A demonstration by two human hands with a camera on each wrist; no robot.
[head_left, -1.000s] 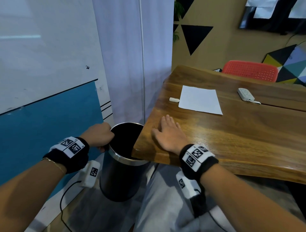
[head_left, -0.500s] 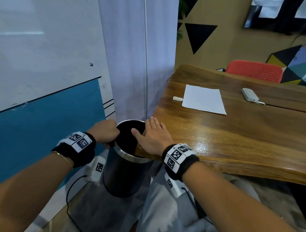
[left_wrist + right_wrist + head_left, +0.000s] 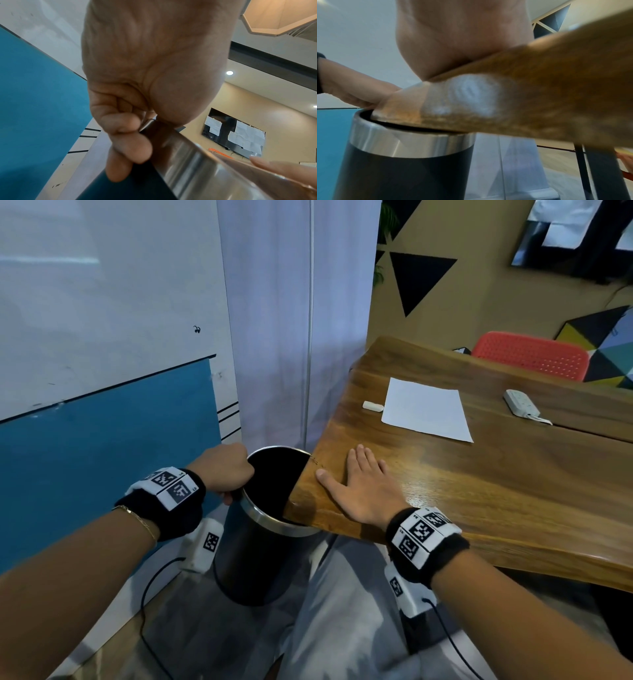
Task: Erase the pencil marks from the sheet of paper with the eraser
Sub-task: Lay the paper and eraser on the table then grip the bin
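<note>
A white sheet of paper (image 3: 426, 409) lies on the wooden table (image 3: 496, 474), with a small white eraser (image 3: 372, 406) just left of it near the table's left edge. No marks show on the paper from here. My right hand (image 3: 359, 484) lies flat, fingers straight, on the table's near left corner, well short of the paper. My left hand (image 3: 224, 470) grips the metal rim of a black bin (image 3: 260, 542), fingers curled over the rim (image 3: 171, 136). The bin (image 3: 406, 162) stands tucked under the table corner (image 3: 471, 105).
A white power strip (image 3: 520, 402) lies on the table to the right of the paper. A red chair (image 3: 531, 356) stands behind the table. A white curtain (image 3: 294, 320) and a blue-and-white wall (image 3: 102, 405) close off the left side.
My right hand swept left to the table's edge above the bin, then came back onto the table corner. My left hand has kept its grip on the bin's rim.
</note>
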